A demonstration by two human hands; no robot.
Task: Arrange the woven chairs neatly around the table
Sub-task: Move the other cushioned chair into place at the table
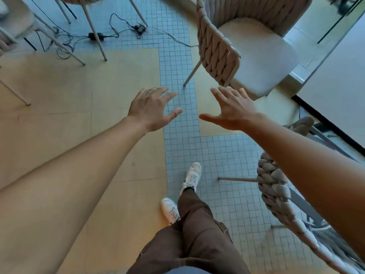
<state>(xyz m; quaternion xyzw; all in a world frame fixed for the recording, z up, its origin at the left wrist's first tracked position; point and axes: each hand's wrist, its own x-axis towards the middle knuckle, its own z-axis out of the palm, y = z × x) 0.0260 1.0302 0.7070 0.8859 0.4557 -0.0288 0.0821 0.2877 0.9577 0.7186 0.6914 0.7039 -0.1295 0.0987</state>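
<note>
Left hand [152, 107] and right hand [233, 109] stretched forward over the floor, fingers spread, palms down, gripping nothing; a clear gap between the two thumbs. Right fingertips just short of the lower corner of the woven chair's [219, 48] rope-wrapped back, touching or not impossible to tell. Chair up ahead to the right, pale seat cushion [262, 60] facing right toward the white table [339, 91], cushion edge close beside the table's dark-trimmed rim. One thin chair leg [192, 73] planted on the strip of small grey tiles [177, 62]. Second woven chair [276, 186] low at the right, partly hidden under the right forearm, its braided rim near the table edge, one leg jutting left across the tiles. More chair legs [94, 34] at upper left, with black cables and two power bricks [95, 36] trailing over the floor between them. Broad stretch of bare tan flooring [59, 91] at left, and open tile straight ahead between the hands and the nearer chair. Below, brown trousers [197, 224] and two white sneakers [191, 177] standing on the tile strip at the seam with the tan floor.
</note>
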